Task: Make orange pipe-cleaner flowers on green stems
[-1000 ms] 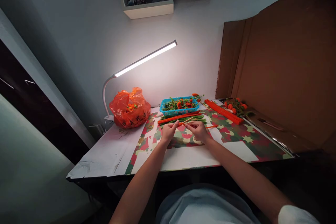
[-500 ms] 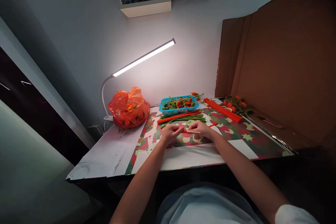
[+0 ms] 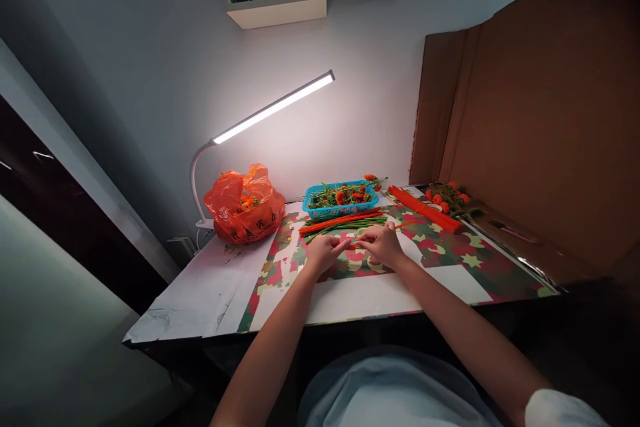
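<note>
Over the table's middle, my left hand (image 3: pixel 325 252) and my right hand (image 3: pixel 381 243) nearly meet, fingertips pinched. Between them shows a small orange fuzzy piece (image 3: pixel 352 247), which looks like part of a chenille stem; both hands pinch it. Much of it is hidden by fingers. Beyond the right hand, a thin orange stem (image 3: pixel 406 223) slants out to the right. Just behind the hands lie green chenille stems (image 3: pixel 345 228) and a bundle of orange chenille stems (image 3: pixel 340 220). Part of a pale green round object (image 3: pixel 361 232) shows behind the right fingers.
A blue basket (image 3: pixel 320 212) of orange flowers with green stems stands at the back. To its left is an orange plastic bag (image 3: pixel 240 227) beside a lit lamp (image 3: pixel 275 107). Rightward lie more orange stems (image 3: pixel 425 210) and flowers (image 3: pixel 445 199), near a cardboard sheet (image 3: pixel 530 127).
My right hand has turned and shifted slightly, its fingers now closer to the left fingertips. The pale thin stick that stuck out under it no longer shows.
</note>
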`<state>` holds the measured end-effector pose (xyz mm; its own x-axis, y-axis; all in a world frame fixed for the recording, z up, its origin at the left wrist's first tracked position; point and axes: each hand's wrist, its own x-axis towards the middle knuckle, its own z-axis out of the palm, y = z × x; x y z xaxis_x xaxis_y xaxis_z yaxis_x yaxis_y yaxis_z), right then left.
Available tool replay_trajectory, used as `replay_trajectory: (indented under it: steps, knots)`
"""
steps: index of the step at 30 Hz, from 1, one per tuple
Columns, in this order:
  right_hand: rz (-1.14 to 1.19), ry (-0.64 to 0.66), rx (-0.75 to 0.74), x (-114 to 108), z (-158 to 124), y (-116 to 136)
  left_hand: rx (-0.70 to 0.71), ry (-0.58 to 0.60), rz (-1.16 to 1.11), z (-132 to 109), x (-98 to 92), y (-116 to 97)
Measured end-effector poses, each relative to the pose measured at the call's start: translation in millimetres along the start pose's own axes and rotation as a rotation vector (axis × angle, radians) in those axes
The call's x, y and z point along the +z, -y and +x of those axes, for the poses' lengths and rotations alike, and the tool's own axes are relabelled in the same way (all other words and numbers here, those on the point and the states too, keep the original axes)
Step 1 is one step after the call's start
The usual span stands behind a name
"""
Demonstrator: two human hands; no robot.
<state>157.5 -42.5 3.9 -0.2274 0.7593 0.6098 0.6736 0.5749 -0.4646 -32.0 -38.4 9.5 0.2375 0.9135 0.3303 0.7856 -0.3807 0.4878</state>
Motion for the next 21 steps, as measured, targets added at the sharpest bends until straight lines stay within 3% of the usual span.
replay_trajectory:
  steps: [8,21]
  knots:
    - [-0.218,-0.108,-0.137,8,-5,12,-0.194,-0.088,-0.069,1,4.6,-2]
    - [-0.003,-0.107,-0.095,14,-7,16,-0.287,-0.097,-0.25,4,8.8,10]
